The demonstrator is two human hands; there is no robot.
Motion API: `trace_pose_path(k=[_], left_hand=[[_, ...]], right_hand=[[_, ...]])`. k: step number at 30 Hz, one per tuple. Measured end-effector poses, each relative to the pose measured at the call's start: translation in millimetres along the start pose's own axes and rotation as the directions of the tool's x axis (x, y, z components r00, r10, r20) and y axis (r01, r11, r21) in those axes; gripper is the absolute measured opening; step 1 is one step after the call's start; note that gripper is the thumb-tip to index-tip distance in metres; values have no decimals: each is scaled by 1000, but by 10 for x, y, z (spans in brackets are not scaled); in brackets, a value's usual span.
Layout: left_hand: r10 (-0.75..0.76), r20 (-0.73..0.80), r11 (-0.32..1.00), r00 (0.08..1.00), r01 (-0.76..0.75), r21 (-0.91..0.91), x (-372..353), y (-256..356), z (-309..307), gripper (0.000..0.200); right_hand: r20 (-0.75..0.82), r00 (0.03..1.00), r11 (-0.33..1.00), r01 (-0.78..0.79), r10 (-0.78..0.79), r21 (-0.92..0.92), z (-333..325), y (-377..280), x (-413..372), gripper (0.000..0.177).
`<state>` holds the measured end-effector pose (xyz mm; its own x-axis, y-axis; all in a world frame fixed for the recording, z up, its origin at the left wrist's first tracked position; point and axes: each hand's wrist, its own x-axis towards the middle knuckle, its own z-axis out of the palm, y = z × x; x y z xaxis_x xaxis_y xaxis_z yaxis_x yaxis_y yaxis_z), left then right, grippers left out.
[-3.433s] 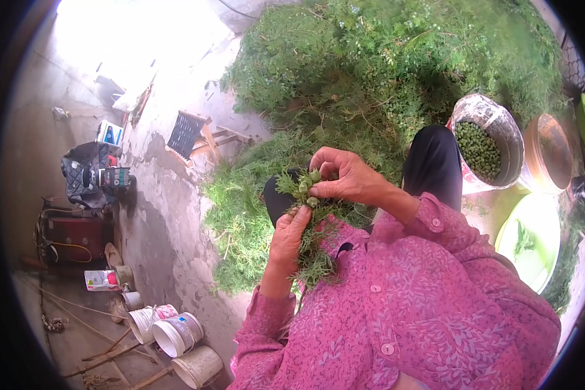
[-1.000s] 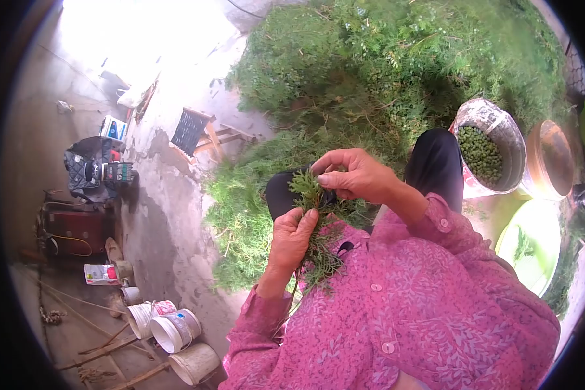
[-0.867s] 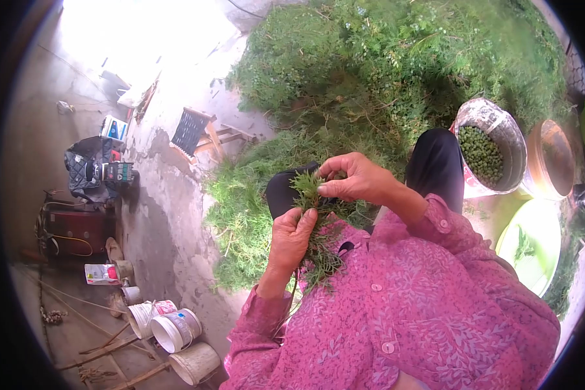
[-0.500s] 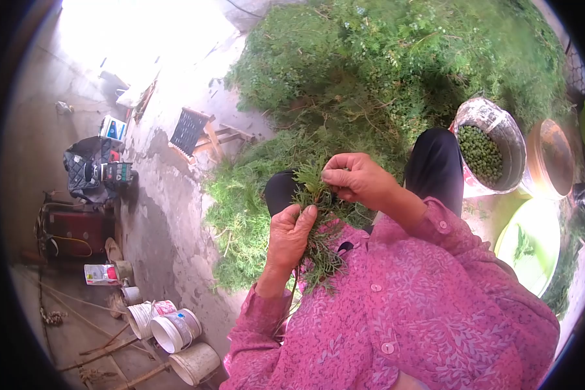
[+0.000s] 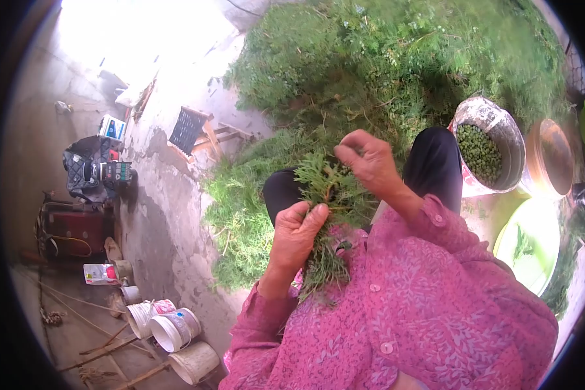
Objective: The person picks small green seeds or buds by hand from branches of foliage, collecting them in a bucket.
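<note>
My left hand (image 5: 296, 237) is closed around the stem of a leafy arborvitae sprig (image 5: 318, 179), held over my lap. The sprig's flat green fronds spread above the thumb and hang down below the fist against my pink shirt. Just right of the sprig's top, my right hand (image 5: 370, 162) is raised with its fingers curled in toward the thumb. Whether anything small sits between those fingertips is hidden. Beyond my right knee stands a whitish bucket (image 5: 515, 140) partly filled with small green cones (image 5: 480, 153).
A large heap of cut evergreen branches (image 5: 383, 71) lies in front of me and around my left knee. Right of the bucket are a tan tub (image 5: 551, 159) and a pale green basin (image 5: 539, 240). White buckets (image 5: 175, 330) and a small stool (image 5: 192, 133) are on the left.
My right hand has lifted away from the sprig and moved slightly right and forward. My left hand has shifted a little right, and the sprig's fronds have turned and spread.
</note>
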<state>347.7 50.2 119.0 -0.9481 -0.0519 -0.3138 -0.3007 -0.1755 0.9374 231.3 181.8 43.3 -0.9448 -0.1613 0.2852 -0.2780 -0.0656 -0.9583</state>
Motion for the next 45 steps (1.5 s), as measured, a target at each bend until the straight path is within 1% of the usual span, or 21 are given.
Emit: trace_pose_path(k=[1,3,5,7,8,10,11,14,15,16,17,18,20,22,24,30,37,39,40,42,45], left_hand=[[33,-28,998,999,-31,46,39,-11,-50,15],[107,-77,984,991,-95,149,67,-106,-170,19],[180,-92,946,979,-147,287,93,-208,-282,21],[254,-93,891,963,-196,411,103,-225,-290,23],[247,-114,893,962,-180,413,110,-209,-267,24],[233,-129,897,964,-161,411,113,-250,-227,26],[270,-131,881,954,-190,434,146,-302,-210,25],[368,-91,755,925,-240,610,213,-296,-148,24],[408,-36,616,912,-246,748,210,-283,-141,23],[405,-30,613,914,-246,751,215,-273,-127,23],[407,0,574,913,-256,778,224,-260,-110,22],[410,30,535,912,-267,801,234,-249,-94,22],[427,51,476,903,-272,836,240,-234,-75,21],[444,64,419,894,-270,867,227,-240,-74,20],[477,67,401,876,-285,871,200,-256,-93,18],[459,65,403,886,-273,873,112,-343,-188,13],[429,27,564,903,-291,772,81,-225,-120,16],[460,13,638,888,-341,690,86,-196,-95,20],[460,9,642,888,-339,688,94,-205,-110,20],[400,28,657,916,-308,688,117,-243,-140,18],[396,72,694,915,-350,630,-4,-385,-153,17]], right_hand=[[-42,998,996,-47,50,73,-71,-3,57,11],[-170,979,981,87,-117,-175,-457,-183,189,10],[-360,923,988,153,-139,10,-942,-252,269,3],[-527,826,961,57,-197,-270,-1643,-64,234,15],[-559,789,894,-28,-255,-448,-2056,135,220,26],[-444,837,302,-353,-321,-885,-2496,315,129,48],[-525,848,93,-518,-69,-850,-2665,469,68,60],[-515,849,80,-525,122,-847,-2712,484,-24,60],[-402,910,341,-412,103,-845,-2688,525,-11,61],[-370,896,589,-441,245,-677,-2300,109,45,58],[-262,929,850,-350,261,-393,-2058,33,77,50],[-136,976,957,-194,168,-216,-1777,-106,96,46],[104,994,978,62,-42,-199,-1197,-391,82,49],[414,907,963,175,-77,-204,-749,-664,6,48],[506,834,911,361,-221,-199,-411,-629,-116,40],[539,793,749,534,-284,-392,-156,-429,-225,25],[365,892,837,401,-265,-373,-63,-394,-225,17],[236,967,993,-73,92,-89,-25,-437,-234,13],[240,966,993,-73,94,-92,-14,-423,-231,13],[165,964,923,249,-208,-294,-17,-378,-177,12],[-97,989,992,-109,115,64,-416,-266,206,6]])
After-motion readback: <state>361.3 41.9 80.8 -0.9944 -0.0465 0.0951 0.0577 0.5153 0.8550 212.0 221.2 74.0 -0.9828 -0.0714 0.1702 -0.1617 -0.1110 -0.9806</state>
